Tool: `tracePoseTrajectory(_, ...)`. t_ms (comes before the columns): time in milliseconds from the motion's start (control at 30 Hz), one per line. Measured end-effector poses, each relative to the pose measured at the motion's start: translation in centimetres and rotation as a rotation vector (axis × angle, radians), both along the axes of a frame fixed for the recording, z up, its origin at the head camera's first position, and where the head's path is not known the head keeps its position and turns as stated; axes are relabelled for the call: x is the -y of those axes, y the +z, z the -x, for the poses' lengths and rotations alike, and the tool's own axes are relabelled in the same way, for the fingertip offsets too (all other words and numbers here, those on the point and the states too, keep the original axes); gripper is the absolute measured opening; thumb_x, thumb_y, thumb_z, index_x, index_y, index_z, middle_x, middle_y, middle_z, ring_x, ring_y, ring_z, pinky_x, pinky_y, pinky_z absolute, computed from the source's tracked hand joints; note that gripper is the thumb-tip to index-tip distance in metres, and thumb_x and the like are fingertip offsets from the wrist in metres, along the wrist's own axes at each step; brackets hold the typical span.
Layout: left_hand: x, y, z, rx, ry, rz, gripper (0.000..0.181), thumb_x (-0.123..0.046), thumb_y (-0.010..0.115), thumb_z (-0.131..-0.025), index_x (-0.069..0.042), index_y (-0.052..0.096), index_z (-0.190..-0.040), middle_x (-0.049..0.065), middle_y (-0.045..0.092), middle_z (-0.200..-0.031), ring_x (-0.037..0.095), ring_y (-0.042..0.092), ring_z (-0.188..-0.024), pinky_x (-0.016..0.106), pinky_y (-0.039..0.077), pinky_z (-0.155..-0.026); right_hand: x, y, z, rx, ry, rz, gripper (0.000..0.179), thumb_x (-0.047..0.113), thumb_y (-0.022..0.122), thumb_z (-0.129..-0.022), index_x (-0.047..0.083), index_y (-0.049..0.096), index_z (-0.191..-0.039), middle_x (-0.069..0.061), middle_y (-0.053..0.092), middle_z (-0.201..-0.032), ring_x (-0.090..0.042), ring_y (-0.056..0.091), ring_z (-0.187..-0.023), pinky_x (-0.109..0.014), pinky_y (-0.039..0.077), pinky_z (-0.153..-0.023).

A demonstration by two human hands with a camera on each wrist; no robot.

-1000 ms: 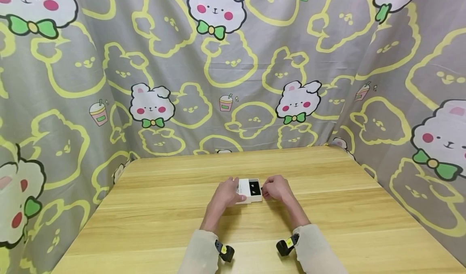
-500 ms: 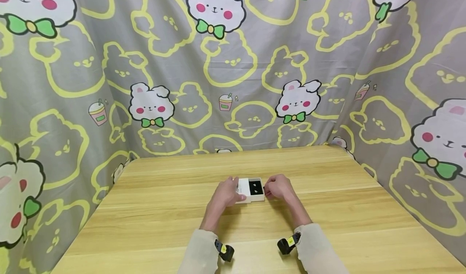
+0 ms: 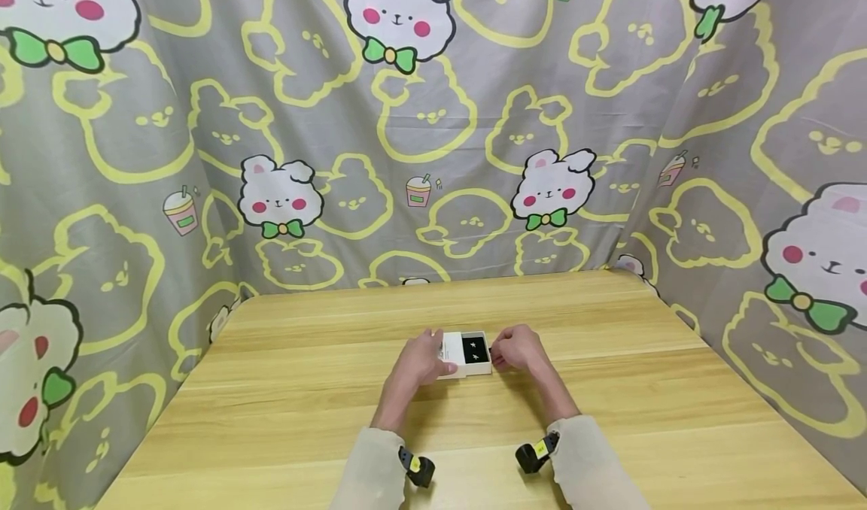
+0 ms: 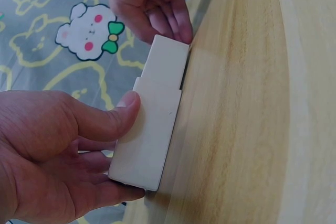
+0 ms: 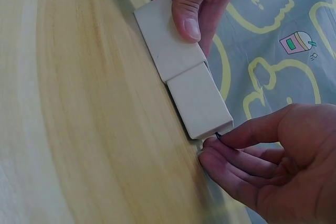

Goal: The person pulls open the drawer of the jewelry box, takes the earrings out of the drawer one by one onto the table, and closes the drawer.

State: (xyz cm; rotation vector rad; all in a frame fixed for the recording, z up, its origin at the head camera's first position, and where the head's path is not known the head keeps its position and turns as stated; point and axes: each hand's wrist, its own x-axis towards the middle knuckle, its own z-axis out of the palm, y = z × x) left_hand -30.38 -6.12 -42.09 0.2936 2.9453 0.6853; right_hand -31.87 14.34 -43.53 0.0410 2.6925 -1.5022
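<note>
A small white drawer-style jewelry box lies on the wooden table, its inner tray (image 3: pixel 479 369) partly out of the sleeve (image 3: pixel 454 350) toward the right. Inside the tray, a black insert (image 3: pixel 468 350) carries two small silvery star-shaped pieces. My left hand (image 3: pixel 419 358) grips the sleeve, thumb on the near side and fingers around the far side and closed end. At the tray's outer end, my right hand (image 3: pixel 517 347) pinches a short dark pull tab (image 5: pixel 219 136) between thumb and fingers. The part of the tray within the sleeve is hidden.
The wooden table (image 3: pixel 305 405) extends around the box on all sides. A grey curtain (image 3: pixel 460 126) printed with white bears and yellow outlines encloses its back and sides. Black wrist cameras (image 3: pixel 421 471) sit at both sleeve cuffs.
My right hand has moved slightly right, drawing the tray a little further out of the sleeve; over the last half second it has barely moved. The left hand stays in place.
</note>
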Motion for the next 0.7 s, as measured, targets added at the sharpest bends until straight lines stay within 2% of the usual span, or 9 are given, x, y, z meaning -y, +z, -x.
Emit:
tracePoseTrajectory(500, 0.08, 0.10, -0.11, -0.012, -0.012, -0.010, 0.081, -0.033, 0.077, -0.089, 0.000, 0.041, -0.153, 0.027, 0.038, -0.158, 0.050, 0.043, -0.140, 0.054, 0.039, -0.116, 0.23, 0.09, 0.04, -0.005, 0.017, 0.011, 0.012, -0.005, 0.062, -0.084, -0.008, 0.073, -0.089, -0.013, 0.074, -0.073, -0.021, 0.073, -0.063, -0.032, 0.062, -0.063)
tracePoseTrajectory(600, 0.17, 0.04, -0.09, -0.011, -0.013, -0.013, 0.081, -0.033, 0.077, -0.089, 0.000, 0.041, -0.154, 0.027, 0.037, -0.158, 0.050, 0.043, -0.140, 0.055, 0.039, -0.116, 0.28, 0.27, -0.04, -0.013, 0.020, -0.022, 0.012, -0.003, 0.062, -0.086, -0.006, 0.073, -0.090, -0.012, 0.074, -0.075, -0.021, 0.072, -0.064, -0.032, 0.062, -0.063)
tracePoseTrajectory(700, 0.23, 0.05, -0.09, -0.011, -0.016, -0.011, 0.081, -0.034, 0.077, -0.089, 0.000, 0.041, -0.153, 0.027, 0.037, -0.158, 0.050, 0.042, -0.140, 0.055, 0.038, -0.116, 0.31, 0.67, -0.20, -0.047, 0.000, -0.107, 0.011, 0.002, 0.065, -0.087, -0.003, 0.074, -0.090, -0.010, 0.073, -0.077, -0.019, 0.069, -0.065, -0.029, 0.057, -0.061)
